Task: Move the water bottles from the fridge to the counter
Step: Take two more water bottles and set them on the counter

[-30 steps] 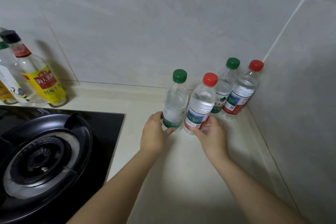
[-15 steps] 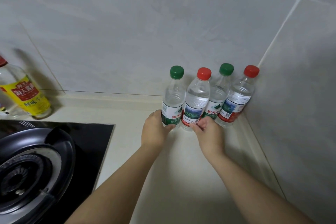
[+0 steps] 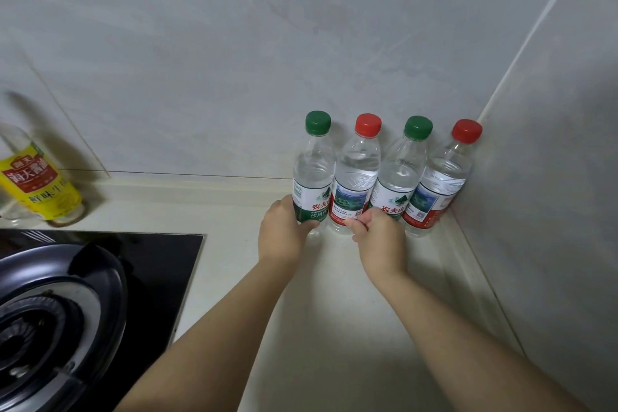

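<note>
Several clear water bottles stand upright in a row against the tiled back wall, on the pale counter (image 3: 334,328), reaching into the right corner. My left hand (image 3: 282,234) grips the base of the leftmost, green-capped bottle (image 3: 312,174). My right hand (image 3: 378,237) holds the base of the red-capped bottle (image 3: 356,177) beside it. A second green-capped bottle (image 3: 399,174) and a second red-capped bottle (image 3: 443,177) stand to the right, free of my hands, the last one touching the side wall.
A black gas hob (image 3: 160,264) with a round burner (image 3: 50,321) fills the lower left. A sauce bottle with a yellow label (image 3: 36,187) stands at the back left by the wall. Tiled walls close the back and right.
Both hands have pushed the two held bottles back and to the right, so all the bottles now form one tight row at the wall. The view has shifted right.
</note>
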`<action>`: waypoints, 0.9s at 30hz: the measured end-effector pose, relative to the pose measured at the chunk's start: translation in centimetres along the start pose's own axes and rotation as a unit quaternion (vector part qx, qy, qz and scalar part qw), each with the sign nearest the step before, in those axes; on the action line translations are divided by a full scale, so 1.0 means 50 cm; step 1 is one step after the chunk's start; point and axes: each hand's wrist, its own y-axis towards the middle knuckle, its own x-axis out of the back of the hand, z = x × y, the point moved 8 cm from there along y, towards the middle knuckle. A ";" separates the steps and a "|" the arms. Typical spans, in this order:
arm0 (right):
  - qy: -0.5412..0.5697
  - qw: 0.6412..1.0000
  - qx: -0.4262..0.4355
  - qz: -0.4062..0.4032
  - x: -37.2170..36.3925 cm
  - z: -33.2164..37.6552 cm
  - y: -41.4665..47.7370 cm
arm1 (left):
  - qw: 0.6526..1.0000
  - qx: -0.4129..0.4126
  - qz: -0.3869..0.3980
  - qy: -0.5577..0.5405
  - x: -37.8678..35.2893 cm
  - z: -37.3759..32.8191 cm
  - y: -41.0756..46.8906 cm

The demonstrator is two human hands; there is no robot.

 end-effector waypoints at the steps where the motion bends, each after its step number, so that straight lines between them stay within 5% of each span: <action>1: 0.000 1.000 0.009 0.004 0.002 0.003 -0.004 | 1.000 -0.003 0.000 0.000 0.001 0.000 -0.002; 27: -0.179 0.982 0.053 0.032 0.044 0.029 -0.006 | 0.999 0.012 -0.010 0.033 0.004 -0.020 -0.020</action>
